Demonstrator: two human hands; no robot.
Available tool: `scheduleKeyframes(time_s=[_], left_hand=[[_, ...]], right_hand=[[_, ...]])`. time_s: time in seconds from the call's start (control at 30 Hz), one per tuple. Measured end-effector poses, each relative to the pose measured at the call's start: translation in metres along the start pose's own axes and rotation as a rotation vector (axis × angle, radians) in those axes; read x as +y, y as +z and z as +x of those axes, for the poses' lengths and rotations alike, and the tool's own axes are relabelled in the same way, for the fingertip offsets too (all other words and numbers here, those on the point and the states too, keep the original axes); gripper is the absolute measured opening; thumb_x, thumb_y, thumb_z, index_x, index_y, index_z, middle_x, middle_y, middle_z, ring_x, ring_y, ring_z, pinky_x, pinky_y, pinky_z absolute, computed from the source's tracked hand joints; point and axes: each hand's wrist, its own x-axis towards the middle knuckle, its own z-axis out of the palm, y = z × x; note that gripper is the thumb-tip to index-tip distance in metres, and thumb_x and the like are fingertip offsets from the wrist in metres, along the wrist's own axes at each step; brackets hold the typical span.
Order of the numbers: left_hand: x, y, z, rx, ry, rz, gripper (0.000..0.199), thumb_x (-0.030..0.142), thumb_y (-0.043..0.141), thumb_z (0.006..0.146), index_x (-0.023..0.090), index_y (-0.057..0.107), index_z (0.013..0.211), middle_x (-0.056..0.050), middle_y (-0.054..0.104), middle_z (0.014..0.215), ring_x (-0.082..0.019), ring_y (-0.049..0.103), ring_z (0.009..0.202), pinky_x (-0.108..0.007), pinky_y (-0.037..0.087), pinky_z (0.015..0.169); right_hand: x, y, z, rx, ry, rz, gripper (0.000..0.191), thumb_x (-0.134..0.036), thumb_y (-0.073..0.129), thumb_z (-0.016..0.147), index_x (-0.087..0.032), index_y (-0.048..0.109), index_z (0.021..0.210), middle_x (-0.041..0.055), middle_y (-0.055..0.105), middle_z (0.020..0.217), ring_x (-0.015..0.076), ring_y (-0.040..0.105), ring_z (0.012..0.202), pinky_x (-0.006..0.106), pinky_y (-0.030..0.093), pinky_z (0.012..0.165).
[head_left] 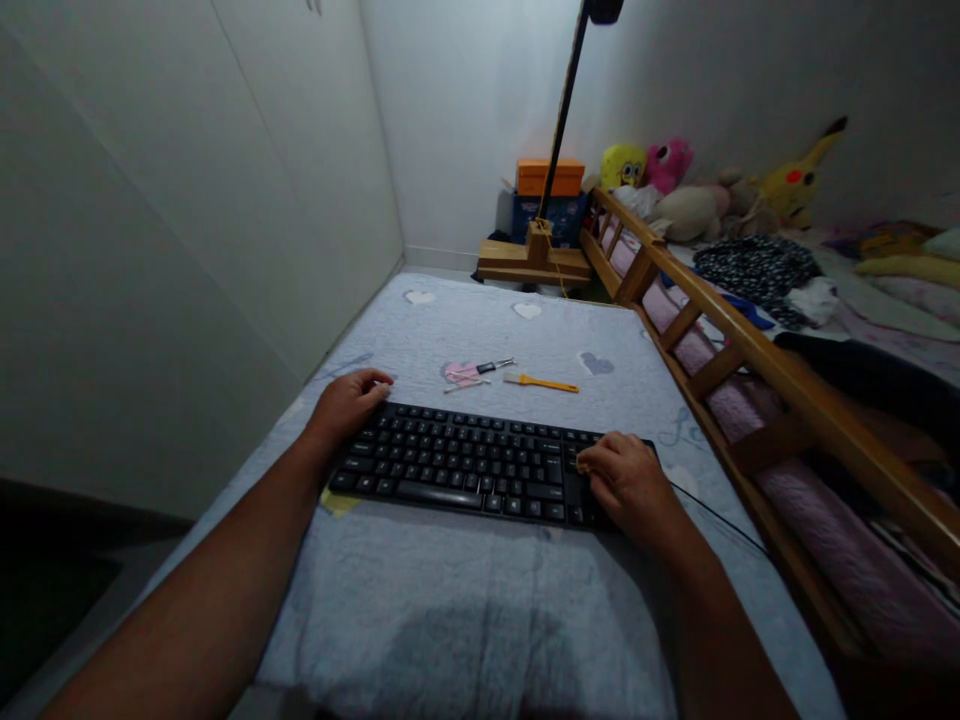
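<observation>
Black keyboard (pixel 457 460) crosswise, spacebar (pixel 439 494) nearest — right hand (pixel 626 482) pinches something (pixel 583 463), left hand's (pixel 349 403) grip unclear.

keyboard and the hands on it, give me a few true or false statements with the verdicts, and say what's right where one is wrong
1. The left hand is at the left end of the keyboard, and the right hand is over its right end. True.
2. The keyboard is white. False: it is black.
3. A brush with a yellow handle lies beyond the keyboard, on the pale blue cloth. True.
4. The left hand is holding the brush. False: neither hand touches the brush.
5. A wooden rail runs to the right of the keyboard. True.
</observation>
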Motion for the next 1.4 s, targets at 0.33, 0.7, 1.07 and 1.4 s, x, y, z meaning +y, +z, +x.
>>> scheduleKeyframes(time_s=[0.33, 0.7, 1.07, 1.4], left_hand=[[-0.004, 0.001, 0.001, -0.002, 0.006, -0.016, 0.043, 0.050, 0.055, 0.076, 0.019, 0.075, 0.097, -0.003, 0.070, 0.074, -0.024, 0.064, 0.070, -0.034, 0.046, 0.067], [0.000, -0.001, -0.001, 0.007, 0.021, 0.011, 0.042, 0.050, 0.055, 0.076, 0.019, 0.076, 0.096, -0.003, 0.073, 0.076, -0.024, 0.065, 0.072, -0.034, 0.048, 0.069], [-0.001, 0.000, -0.001, -0.003, 0.009, 0.018, 0.045, 0.050, 0.055, 0.075, 0.018, 0.076, 0.098, -0.004, 0.074, 0.080, -0.026, 0.066, 0.074, -0.034, 0.048, 0.069], [-0.003, 0.001, -0.001, -0.002, 0.010, 0.010, 0.044, 0.049, 0.056, 0.074, 0.018, 0.076, 0.098, -0.004, 0.075, 0.080, -0.026, 0.067, 0.075, -0.035, 0.049, 0.070]], right_hand=[[0.015, -0.007, -0.005, -0.025, 0.099, -0.017, 0.026, -0.008, 0.055, 0.085, -0.024, 0.076, 0.090, 0.0069, 0.067, 0.091, 0.0228, 0.058, 0.089, 0.036, 0.043, 0.082], [0.011, -0.019, -0.015, -0.049, 0.088, -0.024, 0.025, -0.012, 0.055, 0.089, -0.024, 0.077, 0.091, 0.0073, 0.069, 0.092, 0.0224, 0.059, 0.088, 0.035, 0.043, 0.080], [-0.008, 0.001, -0.031, 0.024, 0.021, 0.045, 0.023, -0.014, 0.054, 0.092, -0.022, 0.075, 0.091, 0.0086, 0.067, 0.090, 0.0224, 0.057, 0.085, 0.036, 0.045, 0.076], [-0.015, -0.003, -0.048, 0.012, 0.016, 0.071, 0.023, -0.009, 0.056, 0.091, -0.022, 0.075, 0.094, 0.0077, 0.067, 0.090, 0.0219, 0.059, 0.085, 0.036, 0.046, 0.075]])
